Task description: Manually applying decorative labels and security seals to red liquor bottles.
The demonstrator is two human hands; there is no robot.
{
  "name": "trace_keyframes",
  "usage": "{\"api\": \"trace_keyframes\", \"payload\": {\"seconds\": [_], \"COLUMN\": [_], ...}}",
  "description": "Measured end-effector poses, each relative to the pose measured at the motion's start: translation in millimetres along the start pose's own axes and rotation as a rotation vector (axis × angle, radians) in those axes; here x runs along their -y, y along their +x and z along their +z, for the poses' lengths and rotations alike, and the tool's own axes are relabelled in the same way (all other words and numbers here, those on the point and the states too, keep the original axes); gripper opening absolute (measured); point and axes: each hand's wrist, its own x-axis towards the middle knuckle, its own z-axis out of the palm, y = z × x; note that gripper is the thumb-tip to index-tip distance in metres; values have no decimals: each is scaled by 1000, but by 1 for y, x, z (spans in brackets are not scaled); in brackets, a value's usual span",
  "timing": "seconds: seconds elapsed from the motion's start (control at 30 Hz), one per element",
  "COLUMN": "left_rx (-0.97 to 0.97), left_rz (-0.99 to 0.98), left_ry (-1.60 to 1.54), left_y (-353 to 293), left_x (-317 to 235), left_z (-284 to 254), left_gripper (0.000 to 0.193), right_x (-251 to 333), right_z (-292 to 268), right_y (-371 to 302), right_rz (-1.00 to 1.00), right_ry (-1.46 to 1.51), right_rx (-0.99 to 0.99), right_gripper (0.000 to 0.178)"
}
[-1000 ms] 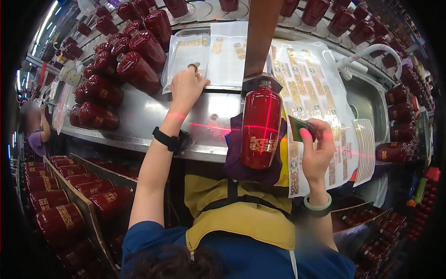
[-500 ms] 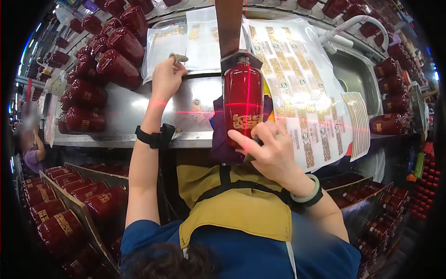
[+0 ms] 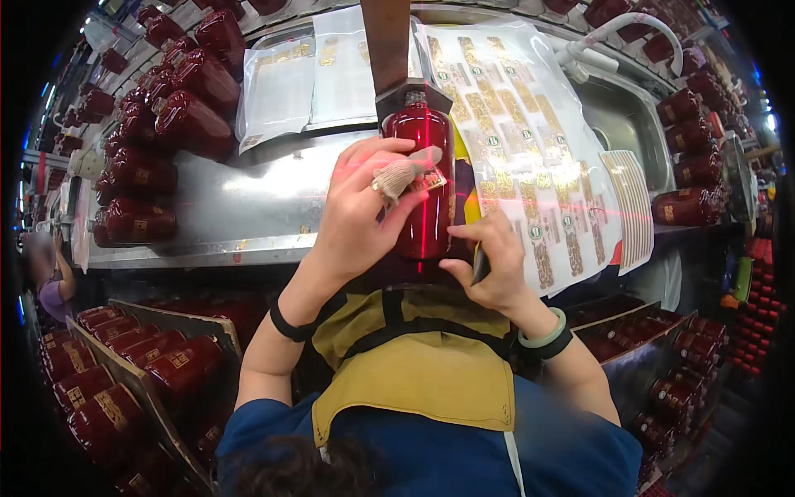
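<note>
A glossy dark red bottle [image 3: 424, 228] lies in front of me, its neck against a wooden holder [image 3: 413, 85]. Over its upper body, my left hand [image 3: 360, 207] pinches a small gold-and-red decal [image 3: 430, 181] between thumb and index finger. A beige fabric finger cot [image 3: 397, 176] covers that index finger. Beside the bottle's lower right side is my right hand [image 3: 495, 263], with a small dark flat tool [image 3: 480, 263] partly hidden in its fingers. Gold decoration shows along the bottle's right side.
Sheets of gold decals [image 3: 505, 124] cover the right of the metal counter [image 3: 240, 199], near a sink [image 3: 633, 124] and faucet [image 3: 638, 18]. More decal sheets [image 3: 277, 95] lie at the back left. Red bottles [image 3: 195, 124] are piled left; crates of bottles [image 3: 178, 364] flank me below.
My left hand has come from the back-left sheets to the bottle, carrying a decal. The bottle's gold pattern has turned toward the right side. My right hand has shifted off the bottle's front.
</note>
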Motion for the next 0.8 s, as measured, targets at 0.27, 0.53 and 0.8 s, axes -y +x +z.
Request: {"api": "trace_keyframes", "payload": {"seconds": [0.27, 0.53, 0.8], "left_rx": [-207, -26, -150], "left_rz": [-532, -836, -835], "left_ry": [-452, -877, -844], "left_y": [-23, -13, -12], "left_x": [3, 3, 6], "left_z": [18, 25, 36], "left_gripper": [68, 63, 57], "right_x": [2, -19, -17], "right_z": [-4, 25, 27], "right_y": [74, 73, 76], "right_rz": [549, 667, 705], "right_ry": [381, 655, 658], "right_rx": [-140, -29, -104], "right_gripper": [49, 71, 62]}}
